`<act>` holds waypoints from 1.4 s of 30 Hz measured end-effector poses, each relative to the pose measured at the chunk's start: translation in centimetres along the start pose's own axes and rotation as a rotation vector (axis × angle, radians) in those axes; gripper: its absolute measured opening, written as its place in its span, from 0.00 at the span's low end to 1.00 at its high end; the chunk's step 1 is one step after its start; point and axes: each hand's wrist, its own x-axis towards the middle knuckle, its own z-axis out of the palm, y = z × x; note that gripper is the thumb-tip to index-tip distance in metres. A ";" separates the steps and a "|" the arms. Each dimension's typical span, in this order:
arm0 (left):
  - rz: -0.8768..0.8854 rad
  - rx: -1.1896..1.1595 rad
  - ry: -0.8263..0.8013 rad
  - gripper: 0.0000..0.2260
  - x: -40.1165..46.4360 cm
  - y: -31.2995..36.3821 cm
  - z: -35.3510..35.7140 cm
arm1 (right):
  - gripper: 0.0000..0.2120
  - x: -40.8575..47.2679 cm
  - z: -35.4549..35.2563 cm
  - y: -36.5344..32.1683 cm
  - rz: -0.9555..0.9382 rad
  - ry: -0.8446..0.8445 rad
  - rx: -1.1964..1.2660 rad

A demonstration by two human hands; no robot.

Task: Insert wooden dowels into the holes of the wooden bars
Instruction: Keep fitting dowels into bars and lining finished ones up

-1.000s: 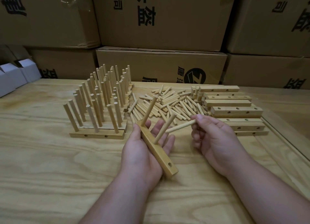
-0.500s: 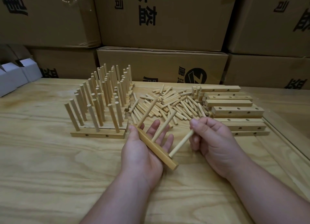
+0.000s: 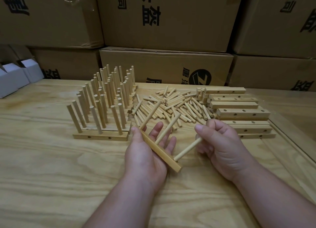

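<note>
2 hands work at centre frame, forearms entering from the bottom edge; left hand (image 3: 147, 152) lies palm up with fingers spread and thumb against the far end of a wooden bar (image 3: 160, 151), which rests tilted across the palm; 2 dowels stand in that bar, the far dowel (image 3: 150, 114) and the middle dowel (image 3: 168, 128); right hand (image 3: 220, 145) has thumb and curled fingers pinching a 3rd dowel (image 3: 187, 149), whose lower tip sits at the near end of the bar, cannot tell how deep it is seated; wooden table (image 3: 51, 176) fills the lower frame; beyond the left hand, left of centre, finished bars (image 3: 100, 135) sit in rows with many upright dowels; at centre, a loose dowel pile (image 3: 172, 106) lies flat on the table; right of centre, beyond the right hand, empty bars (image 3: 242, 112) are stacked, holes showing; far left edge, white boxes (image 3: 12, 80) touch the table's back; across the upper frame, brown cardboard cartons (image 3: 167, 19) with black print are stacked as a wall behind everything.
</note>
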 end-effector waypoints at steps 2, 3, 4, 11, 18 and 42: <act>0.009 0.026 -0.007 0.19 0.0 -0.1 -0.1 | 0.20 0.0 0.0 0.1 0.004 -0.020 -0.017; 0.011 0.029 -0.006 0.19 0.0 -0.1 -0.1 | 0.21 0.0 -0.1 0.1 0.003 -0.034 -0.023; 0.013 0.025 -0.002 0.18 0.0 -0.1 -0.1 | 0.22 0.1 -0.1 0.1 0.002 -0.046 -0.029; -0.002 -0.045 0.013 0.18 0.1 0.1 0.0 | 0.19 0.2 -0.6 -0.1 0.016 -0.040 -0.069; 0.018 0.028 0.001 0.19 0.0 -0.1 0.1 | 0.17 -0.2 -0.2 -0.6 0.033 -0.099 -0.177; -0.423 0.155 -0.296 0.25 -1.0 0.5 0.2 | 0.11 -0.3 0.3 -2.1 -0.091 0.123 -0.477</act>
